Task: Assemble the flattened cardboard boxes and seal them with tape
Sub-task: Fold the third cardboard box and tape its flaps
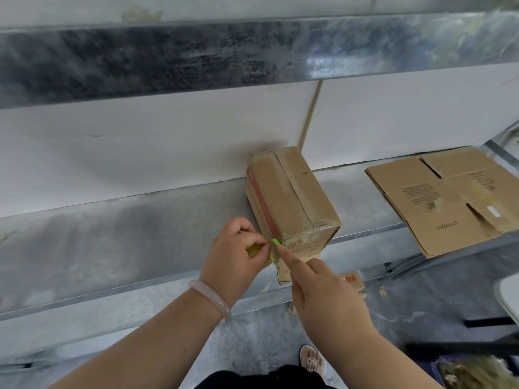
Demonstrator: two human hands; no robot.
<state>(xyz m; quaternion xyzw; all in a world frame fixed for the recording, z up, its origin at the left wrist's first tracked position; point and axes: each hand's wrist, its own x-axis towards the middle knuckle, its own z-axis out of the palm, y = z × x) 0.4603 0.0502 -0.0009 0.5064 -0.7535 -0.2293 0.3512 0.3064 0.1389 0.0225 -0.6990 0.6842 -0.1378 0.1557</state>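
An assembled cardboard box (292, 197) with a red stripe along one side stands on the metal shelf (126, 242), its top seam taped. My left hand (236, 254) grips a yellow-green tape cutter (254, 249) at the box's near left corner. My right hand (323, 287) points its index finger at that same corner, the fingertip touching the tape end on the box's front face. A stack of flattened cardboard boxes (446, 197) lies on the shelf to the right.
A white wall panel (140, 147) backs the shelf and a second metal shelf (196, 54) runs overhead. Cardboard scraps (351, 279) and tape bits lie on the grey floor below. A white chair edge (508, 296) is at the right.
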